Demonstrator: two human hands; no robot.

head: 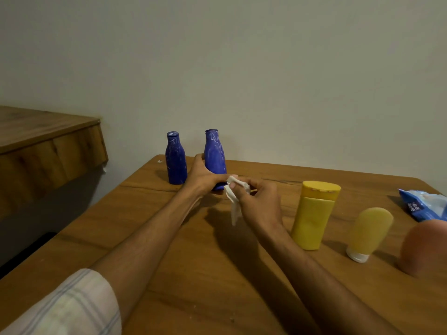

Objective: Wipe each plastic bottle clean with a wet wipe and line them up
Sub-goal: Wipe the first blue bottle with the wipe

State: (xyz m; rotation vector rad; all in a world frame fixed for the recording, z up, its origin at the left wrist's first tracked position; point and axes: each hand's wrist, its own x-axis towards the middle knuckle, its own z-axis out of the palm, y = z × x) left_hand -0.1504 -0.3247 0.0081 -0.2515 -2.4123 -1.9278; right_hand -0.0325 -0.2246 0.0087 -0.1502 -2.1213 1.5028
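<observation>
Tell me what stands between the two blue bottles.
Nothing stands there. In the head view, only the left hand reaches into the gap, gripping the right blue bottle; the left blue bottle stands apart on the table.

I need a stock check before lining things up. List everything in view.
Blue bottles: two, upright at the far table edge; free one, gripped one.
Yellow bottle: one, upright, right of centre.
Pale yellow tube: one, standing on its white cap.
Reddish object: one, blurred, far right.
Blue packet: one, right edge.
Table: one, brown wood.
Shelf: one, wooden, left.
Wipe: one, white.
Left hand: grip on a blue bottle.
Right hand: grip on the wipe.
</observation>
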